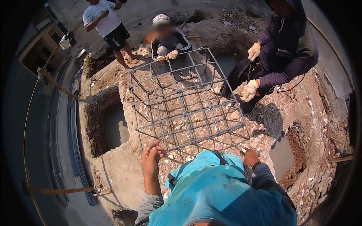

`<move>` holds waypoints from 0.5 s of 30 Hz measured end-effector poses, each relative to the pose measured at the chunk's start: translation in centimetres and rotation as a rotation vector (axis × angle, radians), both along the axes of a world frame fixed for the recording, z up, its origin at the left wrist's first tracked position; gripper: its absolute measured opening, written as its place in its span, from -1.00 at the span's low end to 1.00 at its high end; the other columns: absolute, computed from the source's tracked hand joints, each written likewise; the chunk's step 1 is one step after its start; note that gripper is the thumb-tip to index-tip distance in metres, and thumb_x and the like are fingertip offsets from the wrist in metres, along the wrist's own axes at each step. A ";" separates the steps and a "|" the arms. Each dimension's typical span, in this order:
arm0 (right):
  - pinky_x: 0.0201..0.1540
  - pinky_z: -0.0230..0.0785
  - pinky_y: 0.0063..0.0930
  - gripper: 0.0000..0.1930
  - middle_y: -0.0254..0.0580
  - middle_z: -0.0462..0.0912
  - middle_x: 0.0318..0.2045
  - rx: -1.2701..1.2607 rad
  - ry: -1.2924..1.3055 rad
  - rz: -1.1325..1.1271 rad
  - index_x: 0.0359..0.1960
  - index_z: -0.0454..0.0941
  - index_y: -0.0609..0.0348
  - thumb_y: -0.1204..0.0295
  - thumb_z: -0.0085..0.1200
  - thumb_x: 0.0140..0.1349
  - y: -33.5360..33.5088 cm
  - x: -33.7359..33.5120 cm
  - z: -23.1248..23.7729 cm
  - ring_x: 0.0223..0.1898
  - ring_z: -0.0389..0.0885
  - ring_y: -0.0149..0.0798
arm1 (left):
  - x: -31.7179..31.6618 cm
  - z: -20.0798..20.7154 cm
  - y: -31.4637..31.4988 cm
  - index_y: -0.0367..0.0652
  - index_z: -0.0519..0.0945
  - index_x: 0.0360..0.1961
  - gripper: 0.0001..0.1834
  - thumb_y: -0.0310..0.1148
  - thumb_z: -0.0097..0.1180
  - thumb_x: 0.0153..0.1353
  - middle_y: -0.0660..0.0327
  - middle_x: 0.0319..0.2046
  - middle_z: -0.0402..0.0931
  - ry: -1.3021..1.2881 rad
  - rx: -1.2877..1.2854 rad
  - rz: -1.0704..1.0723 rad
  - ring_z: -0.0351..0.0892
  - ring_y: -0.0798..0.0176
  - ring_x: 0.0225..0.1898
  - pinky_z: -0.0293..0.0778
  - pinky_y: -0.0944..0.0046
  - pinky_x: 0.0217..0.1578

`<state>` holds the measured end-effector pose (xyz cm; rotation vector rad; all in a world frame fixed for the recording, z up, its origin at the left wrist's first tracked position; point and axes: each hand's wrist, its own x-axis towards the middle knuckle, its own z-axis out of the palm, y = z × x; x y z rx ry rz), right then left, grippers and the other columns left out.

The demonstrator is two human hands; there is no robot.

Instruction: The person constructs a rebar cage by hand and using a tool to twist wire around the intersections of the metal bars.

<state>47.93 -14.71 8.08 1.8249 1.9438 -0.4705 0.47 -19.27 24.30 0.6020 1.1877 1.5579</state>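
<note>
A rebar cage (184, 101) of crossed steel bars lies in front of me, raised off the rubble. My left hand (151, 155) is beside its near-left corner, fingers loosely bent and apart, with nothing visible in them. In my right hand (251, 157) are pliers (242, 150) with red and black handles, their tip pointing at the near edge of the cage. Across the cage, a crouching person's gloved hands (167, 56) rest on the far bars. At the right, another person's gloved hands (252, 71) hold a thin tool and wire by the cage's side.
A rectangular pit (115, 124) with grey water opens at left, and another water-filled pit (282, 158) at right. Long steel bars (75, 150) lie along the left side. Wooden stakes (60, 86) carry a line there. A person in a white shirt (101, 17) stands at the far left.
</note>
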 end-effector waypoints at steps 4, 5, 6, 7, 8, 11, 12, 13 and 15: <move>0.17 -0.01 0.29 -0.66 0.25 0.39 0.07 0.084 -0.050 0.123 -0.18 0.64 0.32 0.39 0.09 0.02 2.0 -0.4 -1.0 0.16 0.29 0.19 | -0.1 -1.8 0.1 -0.42 0.41 0.08 -0.49 -0.20 0.13 0.28 0.23 -0.41 0.50 0.018 -0.087 -0.012 0.52 0.32 -0.40 0.54 0.28 -0.36; 0.17 -0.03 0.33 -0.67 0.26 0.37 0.09 0.078 -0.054 0.141 -0.17 0.64 0.32 0.41 0.08 0.03 2.6 -0.6 -0.7 0.18 0.27 0.20 | 0.1 -2.2 0.0 -0.42 0.41 0.07 -0.49 -0.20 0.13 0.28 0.24 -0.41 0.50 0.031 -0.134 -0.018 0.53 0.32 -0.40 0.54 0.28 -0.36; 0.17 -0.04 0.34 -0.67 0.25 0.36 0.11 0.102 -0.061 0.153 -0.16 0.64 0.32 0.42 0.07 0.05 3.5 -1.1 0.0 0.18 0.26 0.22 | 0.1 -2.3 -0.2 -0.41 0.41 0.07 -0.50 -0.20 0.13 0.28 0.24 -0.41 0.50 0.038 -0.162 -0.017 0.53 0.32 -0.40 0.55 0.27 -0.35; 0.16 -0.03 0.32 -0.68 0.22 0.37 0.12 0.172 -0.080 0.195 -0.17 0.64 0.30 0.42 0.02 0.07 3.9 0.1 -1.8 0.16 0.27 0.22 | 0.5 -3.0 0.0 -0.38 0.44 0.06 -0.52 -0.19 0.13 0.29 0.25 -0.40 0.51 0.052 -0.202 -0.033 0.54 0.33 -0.39 0.56 0.27 -0.34; 0.15 -0.01 0.31 -0.69 0.19 0.40 0.08 0.171 -0.097 0.226 -0.19 0.65 0.30 0.41 -0.02 0.10 4.7 -0.7 -0.7 0.12 0.30 0.17 | 0.6 -3.9 -0.2 -0.33 0.47 0.04 -0.54 -0.17 0.14 0.28 0.27 -0.40 0.52 0.034 -0.184 -0.054 0.55 0.35 -0.38 0.57 0.29 -0.33; 0.13 0.03 0.25 -0.66 0.21 0.39 0.05 0.189 -0.117 0.290 -0.13 0.56 0.43 0.43 -0.07 0.14 6.9 -1.4 -1.0 0.11 0.30 0.13 | 2.0 -6.1 0.9 -0.27 0.52 0.01 -0.59 -0.20 0.14 0.27 0.28 -0.38 0.55 0.145 -0.333 -0.093 0.55 0.38 -0.37 0.56 0.35 -0.34; 0.18 -0.03 0.29 -0.65 0.23 0.36 0.11 0.136 -0.094 0.294 -0.10 0.55 0.42 0.42 -0.08 0.16 7.7 -1.5 -1.1 0.16 0.26 0.14 | 2.9 -7.2 1.2 -0.26 0.53 0.00 -0.62 -0.21 0.13 0.27 0.28 -0.37 0.56 0.188 -0.381 -0.131 0.56 0.39 -0.36 0.55 0.35 -0.34; 0.20 -0.05 0.29 -0.64 0.22 0.35 0.12 0.133 -0.141 0.319 -0.06 0.55 0.40 0.42 -0.09 0.19 7.9 -1.4 -1.9 0.18 0.24 0.15 | 3.9 -8.3 1.1 -0.25 0.54 -0.01 -0.63 -0.23 0.12 0.27 0.28 -0.36 0.56 0.231 -0.431 -0.166 0.56 0.39 -0.36 0.55 0.36 -0.34; 0.22 -0.09 0.30 -0.61 0.19 0.34 0.15 0.135 -0.199 0.372 0.01 0.52 0.41 0.41 -0.11 0.22 9.4 -1.8 -2.8 0.21 0.22 0.15 | 6.0 -12.7 2.1 -0.26 0.56 -0.06 -0.67 -0.25 0.11 0.26 0.25 -0.33 0.57 0.380 -0.410 -0.265 0.58 0.35 -0.33 0.53 0.36 -0.36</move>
